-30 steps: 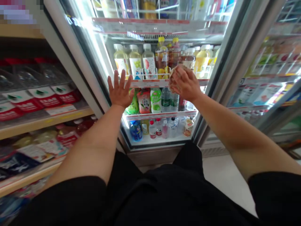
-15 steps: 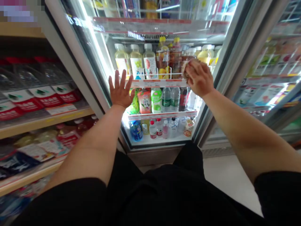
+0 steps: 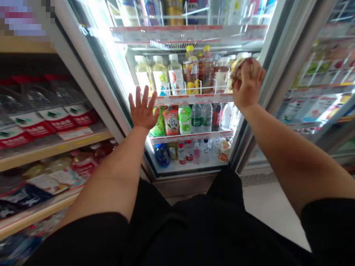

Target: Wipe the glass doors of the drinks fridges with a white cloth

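Note:
A lit glass-door drinks fridge (image 3: 177, 99) stands right in front of me. My left hand (image 3: 142, 111) is spread flat with its fingers apart, at the left part of the door glass; it seems to rest on it. In my right hand (image 3: 248, 85) is a crumpled, brownish cloth (image 3: 235, 75), pressed against the glass at the right side. My fingers are wrapped over the cloth, so much of it is hidden. Behind the glass, bottles with yellow caps (image 3: 191, 70) and white-capped juice bottles (image 3: 175, 75) stand on the middle shelf.
On the left, wooden shelves (image 3: 55, 147) hold large red-labelled bottles (image 3: 41, 120). A second glass-door fridge (image 3: 310, 88) adjoins on the right. The metal door frame (image 3: 273, 88) runs between them. Pale floor (image 3: 269, 207) shows at the lower right.
My right hand has moved to the right and slightly up across the glass with the cloth. My left hand has stayed in nearly the same place. The view has shifted slightly.

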Action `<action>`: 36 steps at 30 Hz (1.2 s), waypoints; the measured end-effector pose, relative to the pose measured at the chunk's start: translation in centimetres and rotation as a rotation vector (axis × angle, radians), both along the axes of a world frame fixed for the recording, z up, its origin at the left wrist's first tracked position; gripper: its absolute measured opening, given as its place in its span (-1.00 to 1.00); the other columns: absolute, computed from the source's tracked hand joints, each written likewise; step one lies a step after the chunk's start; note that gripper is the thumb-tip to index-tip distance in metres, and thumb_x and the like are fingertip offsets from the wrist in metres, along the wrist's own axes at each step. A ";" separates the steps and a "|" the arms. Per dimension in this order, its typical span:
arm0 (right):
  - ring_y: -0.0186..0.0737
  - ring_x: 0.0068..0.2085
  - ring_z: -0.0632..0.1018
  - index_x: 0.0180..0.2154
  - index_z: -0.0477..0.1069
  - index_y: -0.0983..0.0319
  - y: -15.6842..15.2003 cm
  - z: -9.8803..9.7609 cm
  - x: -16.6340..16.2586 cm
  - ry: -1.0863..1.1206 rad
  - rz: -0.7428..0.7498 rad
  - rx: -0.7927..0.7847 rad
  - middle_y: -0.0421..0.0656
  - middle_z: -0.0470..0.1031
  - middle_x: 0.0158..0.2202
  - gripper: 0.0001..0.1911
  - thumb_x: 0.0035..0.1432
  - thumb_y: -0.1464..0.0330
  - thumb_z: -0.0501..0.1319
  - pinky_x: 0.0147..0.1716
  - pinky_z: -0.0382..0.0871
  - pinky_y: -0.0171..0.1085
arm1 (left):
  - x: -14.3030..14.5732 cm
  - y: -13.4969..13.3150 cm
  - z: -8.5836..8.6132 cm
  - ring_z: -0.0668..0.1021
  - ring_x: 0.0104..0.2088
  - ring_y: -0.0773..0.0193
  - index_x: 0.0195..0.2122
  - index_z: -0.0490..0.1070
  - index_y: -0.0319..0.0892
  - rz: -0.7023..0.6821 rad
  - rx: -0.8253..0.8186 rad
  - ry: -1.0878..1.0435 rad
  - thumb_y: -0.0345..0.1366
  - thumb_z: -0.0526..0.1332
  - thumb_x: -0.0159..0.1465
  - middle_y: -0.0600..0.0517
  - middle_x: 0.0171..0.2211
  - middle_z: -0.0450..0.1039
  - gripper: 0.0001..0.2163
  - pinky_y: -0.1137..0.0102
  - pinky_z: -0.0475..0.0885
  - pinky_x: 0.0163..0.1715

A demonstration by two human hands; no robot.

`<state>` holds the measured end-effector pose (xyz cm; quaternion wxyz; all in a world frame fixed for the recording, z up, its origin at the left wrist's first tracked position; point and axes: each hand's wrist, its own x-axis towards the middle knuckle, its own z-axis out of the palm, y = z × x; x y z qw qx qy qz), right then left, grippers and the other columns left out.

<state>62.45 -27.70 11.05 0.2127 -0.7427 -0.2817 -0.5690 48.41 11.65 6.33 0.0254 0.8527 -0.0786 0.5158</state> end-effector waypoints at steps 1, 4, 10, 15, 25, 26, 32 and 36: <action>0.18 0.38 0.11 0.35 0.17 0.31 0.3 -0.3 -0.1 0.004 -0.011 -0.010 0.03 0.14 0.40 -0.38 0.32 0.25 -0.06 0.34 0.01 0.22 | -0.1 -0.1 0.0 -0.28 0.47 0.05 0.40 0.09 0.01 0.002 -0.008 0.001 0.19 -0.09 0.37 0.18 0.48 -0.20 -0.35 -0.02 -0.57 0.43; 0.18 0.35 0.20 0.32 0.22 0.31 1.7 -1.3 -1.1 0.035 0.013 -0.273 0.02 0.21 0.36 -0.40 0.32 0.25 -0.01 0.34 0.09 0.19 | -0.3 -0.4 0.2 -0.28 0.47 0.07 0.39 0.10 -0.04 0.040 -0.027 0.034 0.20 -0.09 0.37 0.12 0.48 -0.18 -0.33 0.01 -0.56 0.43; 0.17 0.33 0.20 0.32 0.21 0.27 4.0 1.5 -1.8 0.032 0.039 -0.174 0.01 0.12 0.39 -0.43 0.31 0.41 -0.03 0.32 0.12 0.20 | -0.4 -0.6 0.4 -0.32 0.45 0.16 0.39 0.14 -0.10 0.075 -0.012 0.041 0.17 -0.11 0.37 0.05 0.47 -0.14 -0.33 0.09 -0.57 0.41; 0.23 0.32 0.21 0.35 0.17 0.24 6.8 0.3 -3.1 -0.001 0.069 -0.380 0.02 0.18 0.36 -0.42 0.32 0.36 0.03 0.30 0.11 0.22 | -0.3 -0.6 0.4 -0.50 0.40 0.20 0.39 0.06 -0.23 0.100 0.024 0.044 0.18 -0.18 0.38 0.05 0.47 -0.16 -0.28 0.00 -0.58 0.38; 0.23 0.27 0.28 0.32 0.22 0.27 9.1 1.0 -4.4 -0.064 0.021 -0.282 0.03 0.24 0.33 -0.45 0.32 0.41 0.04 0.23 0.23 0.23 | -0.6 -0.6 0.3 -0.30 0.45 0.17 0.39 0.15 -0.04 0.048 0.003 0.016 0.21 -0.13 0.37 0.04 0.45 -0.11 -0.33 0.03 -0.52 0.43; 0.21 0.27 0.30 0.32 0.23 0.26 9.4 0.6 -4.6 -0.084 0.057 -0.357 0.02 0.27 0.32 -0.46 0.32 0.41 0.04 0.24 0.23 0.23 | -0.6 -0.6 0.3 -0.29 0.45 0.17 0.39 0.15 -0.04 0.044 -0.001 0.017 0.21 -0.12 0.37 0.05 0.45 -0.11 -0.33 0.03 -0.52 0.43; 0.04 0.25 0.33 0.30 0.24 0.13 10.2 1.3 -5.3 -0.137 0.216 -0.729 -0.14 0.32 0.29 -0.51 0.38 0.39 0.00 0.24 0.27 0.11 | -0.4 -0.6 0.4 -0.42 0.43 0.19 0.37 0.15 -0.16 0.078 -0.028 0.061 0.27 -0.20 0.35 0.07 0.47 -0.13 -0.24 0.10 -0.60 0.40; 0.19 0.27 0.26 0.32 0.21 0.23 11.0 2.6 -4.9 -0.081 0.148 -0.327 -0.01 0.24 0.33 -0.44 0.31 0.44 0.02 0.24 0.22 0.22 | -0.4 -0.6 0.3 -0.35 0.46 0.15 0.38 0.13 -0.15 0.088 -0.001 0.045 0.25 -0.18 0.37 0.06 0.47 -0.12 -0.27 0.05 -0.57 0.41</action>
